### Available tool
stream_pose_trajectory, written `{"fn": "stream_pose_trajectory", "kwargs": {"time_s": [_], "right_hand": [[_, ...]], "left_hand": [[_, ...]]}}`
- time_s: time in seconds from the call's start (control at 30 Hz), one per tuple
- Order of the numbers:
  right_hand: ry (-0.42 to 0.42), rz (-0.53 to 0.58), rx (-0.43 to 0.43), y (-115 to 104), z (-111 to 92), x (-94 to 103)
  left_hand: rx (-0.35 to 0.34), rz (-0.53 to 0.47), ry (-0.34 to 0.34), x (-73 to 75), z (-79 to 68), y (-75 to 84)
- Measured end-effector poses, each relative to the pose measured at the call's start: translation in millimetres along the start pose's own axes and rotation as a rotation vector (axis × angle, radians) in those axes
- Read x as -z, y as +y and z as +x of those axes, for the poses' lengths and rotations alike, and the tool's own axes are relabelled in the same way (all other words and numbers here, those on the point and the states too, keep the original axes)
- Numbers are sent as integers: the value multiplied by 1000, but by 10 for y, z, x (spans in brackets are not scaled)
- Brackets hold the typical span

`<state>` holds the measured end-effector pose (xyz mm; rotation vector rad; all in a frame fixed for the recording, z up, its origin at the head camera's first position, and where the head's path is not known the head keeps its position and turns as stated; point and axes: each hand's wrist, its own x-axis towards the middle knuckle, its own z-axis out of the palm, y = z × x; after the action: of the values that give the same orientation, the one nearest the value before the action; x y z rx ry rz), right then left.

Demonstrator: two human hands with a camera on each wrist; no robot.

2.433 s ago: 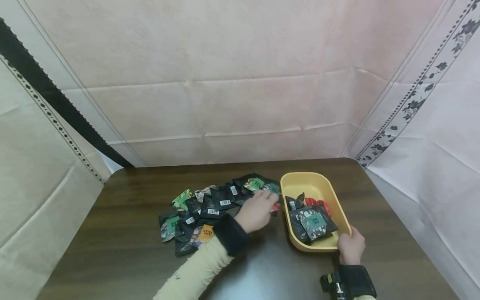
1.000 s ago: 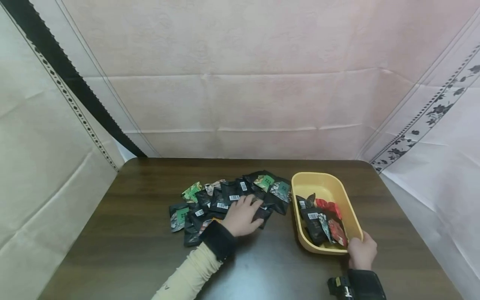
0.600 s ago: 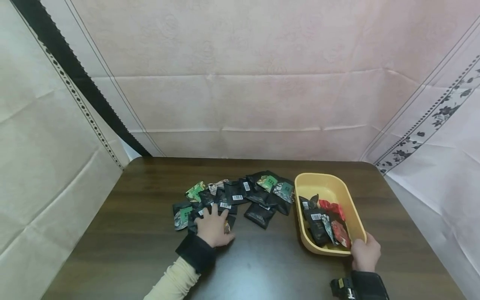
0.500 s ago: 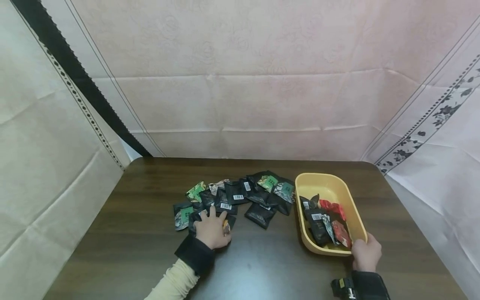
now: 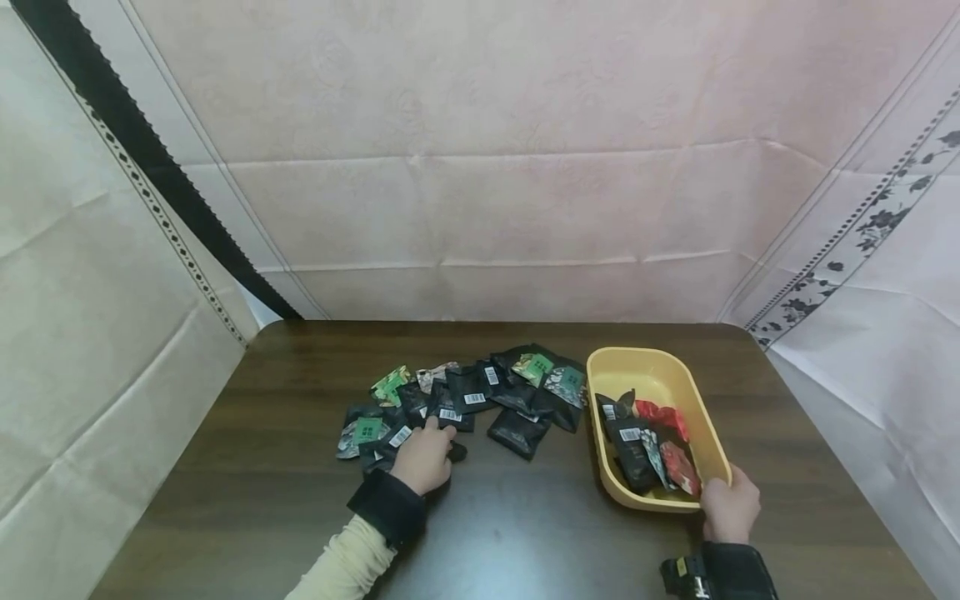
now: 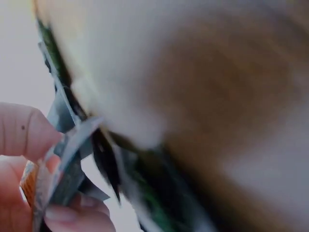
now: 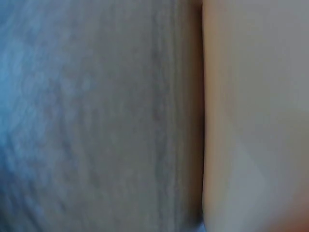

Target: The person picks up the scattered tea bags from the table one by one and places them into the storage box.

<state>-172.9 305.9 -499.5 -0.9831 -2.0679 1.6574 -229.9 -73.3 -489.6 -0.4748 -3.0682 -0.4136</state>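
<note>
My left hand (image 5: 425, 457) is at the near edge of a loose pile of small black foil packets (image 5: 468, 387), several with white barcode or green labels. It pinches one packet, whose dark end (image 5: 457, 452) sticks out to the right of the hand. In the left wrist view, fingers and thumb are closed on that packet (image 6: 72, 154), and an orange patch shows. My right hand (image 5: 731, 504) grips the near right corner of a yellow plastic tray (image 5: 626, 367). Inside the tray lie several black packets (image 5: 633, 454) and a red-labelled one (image 5: 678, 467).
The pile lies on a dark brown wooden table (image 5: 510, 525) and reaches close to the tray's left side. A pale cloth (image 5: 480, 208) hangs behind the table and along both sides. Blur covers most of the right wrist view.
My left hand has moved left and nearer across the pile, from its right end, and its spread fingers have closed on a packet. Packets in the tray lie differently. The right hand keeps its grip.
</note>
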Motion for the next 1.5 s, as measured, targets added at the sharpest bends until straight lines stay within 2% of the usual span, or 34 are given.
{"fn": "stream_pose_trajectory", "kwargs": {"time_s": [0.17,0.27,0.33,0.57,0.8,0.97,1.2,1.33,1.43,1.5], "right_hand": [[10,3,7,-18,10,23],[8,11,25,-103,-54,38],[7,13,32,-116,-62,35],[15,11,55,-122,-61,2],[19,-2,74,-151,-78,-16],[-2,-7,66,-157,-104,-54],[19,-50,86,-98,-145,-26],[25,-58,105,-74,-147,-18],[31,-49,109,-60,-138,-9],[46,-43,107,-53,-129,10]], "left_hand": [[-152,-98,59,114,67,143],[-255,-141,100,172,158,278],[-304,-164,102,188,239,378],[-429,-187,19,259,507,780],[-617,-194,-74,336,805,1290],[-688,-228,-132,344,943,1670],[-755,-165,-137,102,980,2097],[-736,-87,-117,-15,945,2210],[-709,-16,-118,-58,916,2225],[-702,-13,-118,-63,915,2216]]}}
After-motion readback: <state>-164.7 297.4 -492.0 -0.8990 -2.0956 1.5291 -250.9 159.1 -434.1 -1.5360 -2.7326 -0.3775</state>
